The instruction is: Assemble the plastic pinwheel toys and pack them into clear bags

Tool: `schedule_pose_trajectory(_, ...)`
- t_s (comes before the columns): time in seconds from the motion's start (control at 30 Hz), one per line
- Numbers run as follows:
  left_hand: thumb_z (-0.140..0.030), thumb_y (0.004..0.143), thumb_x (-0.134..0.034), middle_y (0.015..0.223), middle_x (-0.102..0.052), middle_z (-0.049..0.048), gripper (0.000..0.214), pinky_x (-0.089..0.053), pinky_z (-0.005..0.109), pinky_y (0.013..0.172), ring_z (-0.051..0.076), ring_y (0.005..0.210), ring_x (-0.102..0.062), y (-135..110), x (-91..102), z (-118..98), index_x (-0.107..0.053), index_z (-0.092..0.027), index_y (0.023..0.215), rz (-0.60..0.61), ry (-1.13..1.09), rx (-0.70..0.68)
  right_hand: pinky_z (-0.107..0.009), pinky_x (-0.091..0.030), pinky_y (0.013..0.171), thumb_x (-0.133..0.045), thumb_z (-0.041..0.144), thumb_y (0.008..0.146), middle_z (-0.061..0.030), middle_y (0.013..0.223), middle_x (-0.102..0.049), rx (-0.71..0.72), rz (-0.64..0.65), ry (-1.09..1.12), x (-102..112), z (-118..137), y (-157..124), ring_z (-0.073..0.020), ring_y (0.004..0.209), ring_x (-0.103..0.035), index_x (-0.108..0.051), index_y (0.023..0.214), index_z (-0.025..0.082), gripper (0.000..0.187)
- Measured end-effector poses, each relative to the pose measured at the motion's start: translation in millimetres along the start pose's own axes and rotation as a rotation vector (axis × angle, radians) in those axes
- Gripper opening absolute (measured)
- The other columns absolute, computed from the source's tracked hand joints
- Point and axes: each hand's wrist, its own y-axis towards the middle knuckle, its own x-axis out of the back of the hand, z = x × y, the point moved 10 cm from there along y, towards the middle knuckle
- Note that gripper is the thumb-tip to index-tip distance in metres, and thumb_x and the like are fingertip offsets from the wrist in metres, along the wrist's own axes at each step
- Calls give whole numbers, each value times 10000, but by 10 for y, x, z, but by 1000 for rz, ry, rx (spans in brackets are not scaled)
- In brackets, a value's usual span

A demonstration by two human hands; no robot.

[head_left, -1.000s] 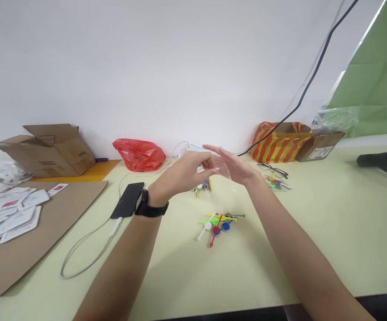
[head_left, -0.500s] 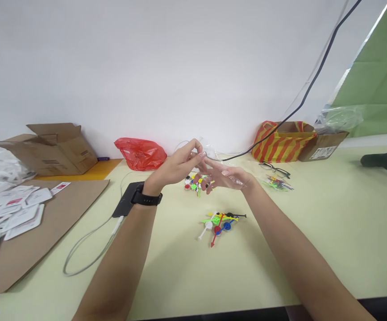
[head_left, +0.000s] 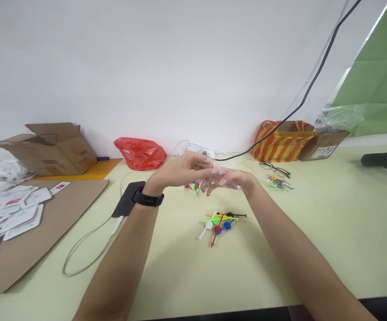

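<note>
Both my hands are raised above a pale green table point(head_left: 330, 232), meeting at the centre. My left hand point(head_left: 176, 171), with a black watch on its wrist, pinches a small clear plastic bag point(head_left: 217, 174). My right hand point(head_left: 230, 180) lies palm up under the same bag with its fingers curled around it. Below them on the table lies a pile of small coloured plastic pieces point(head_left: 220, 221): arrows and discs in red, blue, green, yellow, white and black. More coloured discs point(head_left: 191, 185) lie just behind my hands.
A black phone point(head_left: 128, 199) with a white cable lies left of centre. Cardboard sheet with white packets point(head_left: 15, 214) and an open box point(head_left: 52, 149) at left. Red bag point(head_left: 139, 154), striped bag point(head_left: 280, 140), glasses point(head_left: 273, 169) and another box at the back.
My hands have come down and closed together on the clear bag. The left hand's fingers, earlier lifted above the right palm, now press down onto it.
</note>
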Motion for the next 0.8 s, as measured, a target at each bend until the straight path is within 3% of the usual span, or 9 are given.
schedule_pose_trajectory(0.1,-485,942,-691,861,-777,72,303,-574,273,608,188,744,-737,-9,-175,24,-776,-213,1047,180,-128,44,-453,-550,877,-728,289,739,-127,1164,-701,-4,2,-12,-4,-40,20,-280,1032,-676,-562,1314,179,609)
schedule_pose_trajectory(0.23,-423,905,-750,977,-791,81,255,-606,292,708,213,877,-757,-50,-317,-14,-796,-239,1076,345,-142,9,-395,-559,808,-720,257,704,-108,1126,-720,-32,-13,-22,-18,-80,9,-259,951,-689,-595,1310,177,624)
schedule_pose_trajectory(0.3,-394,897,-763,1080,-792,71,235,-620,312,797,231,986,-758,-66,-382,-35,-803,-270,1092,399,-112,-27,-395,-563,858,-730,235,699,-98,1195,-716,-62,-45,-30,-17,-92,4,-274,1049,-687,-579,1368,201,686)
schedule_pose_trajectory(0.43,-402,918,-739,1291,-748,34,328,-607,331,950,236,1191,-712,-97,-544,-23,-755,-320,1235,495,-67,-31,-412,-469,1111,-746,225,717,-81,1576,-506,-107,-36,-58,-108,-65,30,-301,1423,-497,-418,1567,267,912)
schedule_pose_trajectory(0.6,-417,951,-693,1128,-801,38,235,-607,343,955,236,1113,-747,-139,-717,-26,-791,-279,1113,611,-100,26,-405,-432,1155,-764,222,730,-86,1699,-325,-106,40,-119,-212,-38,73,-314,1516,-375,-327,1628,262,1000)
schedule_pose_trajectory(0.7,-430,1000,-604,1003,-815,29,267,-599,323,957,221,1074,-759,-163,-755,-30,-816,-272,971,662,-102,33,-407,-496,1082,-782,275,760,-103,1649,-412,-136,53,-146,-187,-102,63,-323,1440,-481,-253,1661,293,1045)
schedule_pose_trajectory(0.8,-458,1011,-575,1041,-815,38,296,-609,309,906,212,1037,-769,-163,-698,56,-812,-288,1059,635,-102,84,-419,-540,985,-789,365,799,-133,1483,-589,-154,57,-137,-155,-160,51,-299,1190,-673,-124,1690,284,1115)
